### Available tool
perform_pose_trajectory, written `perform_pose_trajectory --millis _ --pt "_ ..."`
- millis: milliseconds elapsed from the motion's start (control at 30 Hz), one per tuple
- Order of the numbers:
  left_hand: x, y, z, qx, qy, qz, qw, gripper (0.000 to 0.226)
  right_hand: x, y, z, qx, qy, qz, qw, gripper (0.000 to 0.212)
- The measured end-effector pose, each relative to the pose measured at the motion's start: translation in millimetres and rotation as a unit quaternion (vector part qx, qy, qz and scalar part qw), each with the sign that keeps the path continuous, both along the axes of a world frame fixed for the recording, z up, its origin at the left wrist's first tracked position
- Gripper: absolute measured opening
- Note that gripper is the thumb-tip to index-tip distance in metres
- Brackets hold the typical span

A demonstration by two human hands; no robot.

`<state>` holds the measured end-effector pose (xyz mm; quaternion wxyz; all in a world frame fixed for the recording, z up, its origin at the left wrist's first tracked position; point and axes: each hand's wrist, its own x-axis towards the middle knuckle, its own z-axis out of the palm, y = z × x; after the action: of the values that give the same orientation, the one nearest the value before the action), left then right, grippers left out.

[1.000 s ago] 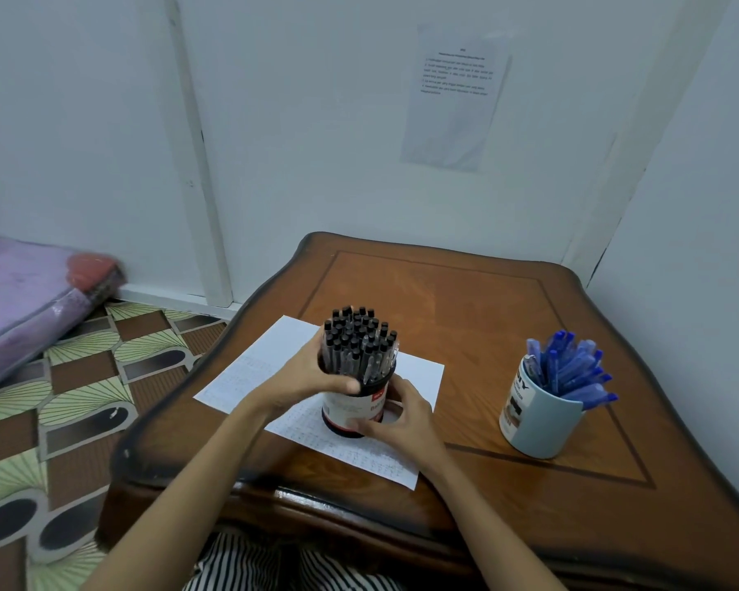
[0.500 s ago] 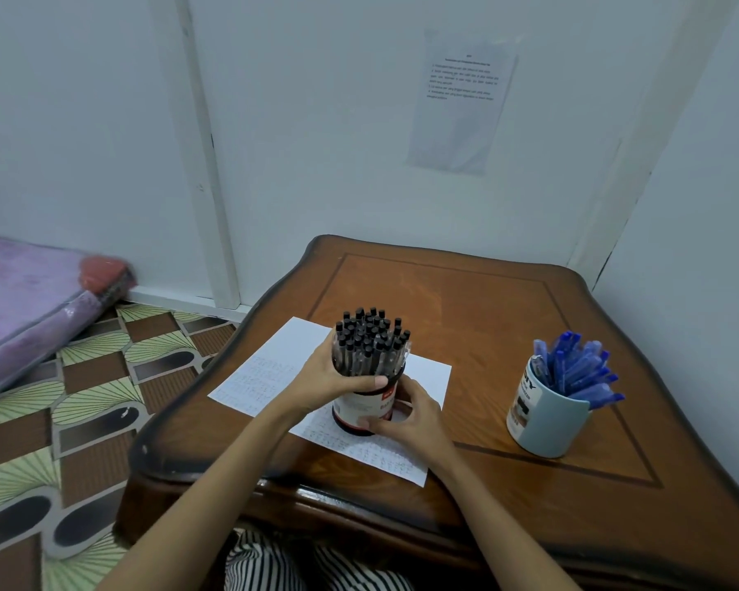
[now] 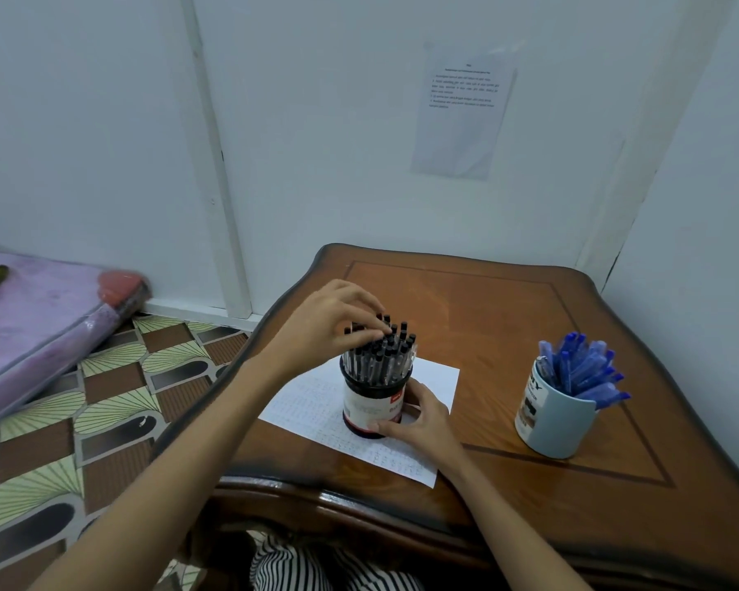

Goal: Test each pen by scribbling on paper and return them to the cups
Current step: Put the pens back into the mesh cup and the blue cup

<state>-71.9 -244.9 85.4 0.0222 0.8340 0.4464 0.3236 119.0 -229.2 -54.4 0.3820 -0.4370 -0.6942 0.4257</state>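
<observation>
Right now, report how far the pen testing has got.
Done: the paper carries rows of faint marks, so some testing appears behind. In hand: the left hand pinches at the caps of the black pens, while the right hand holds their cup on the paper. Left: no pen is out and writing; the blue pens all sit in the mug, tested or not I cannot tell.
</observation>
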Motion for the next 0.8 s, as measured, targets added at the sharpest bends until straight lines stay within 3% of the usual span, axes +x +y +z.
perform_pose_trajectory --millis 233,333,400,600,800 --pt "6 8 20 0.006 0.137 -0.001 0.990 0.015 1 0 1 -0.006 0.000 -0.001 1.000 0.076" --pt "15 12 33 0.015 0.269 0.024 0.963 0.020 -1 0 0 0.002 -0.002 -0.004 1.000 0.078" --pt "20 15 37 0.006 0.305 0.028 0.952 0.023 -1 0 -1 0.000 -0.005 -0.009 1.000 0.083" --pt "16 16 28 -0.003 0.250 0.026 0.968 0.019 0 2 -2 0.002 -0.002 -0.006 1.000 0.076" --pt "9 16 15 -0.025 0.122 0.012 0.992 0.015 0 1 0 0.000 0.002 -0.003 1.000 0.077"
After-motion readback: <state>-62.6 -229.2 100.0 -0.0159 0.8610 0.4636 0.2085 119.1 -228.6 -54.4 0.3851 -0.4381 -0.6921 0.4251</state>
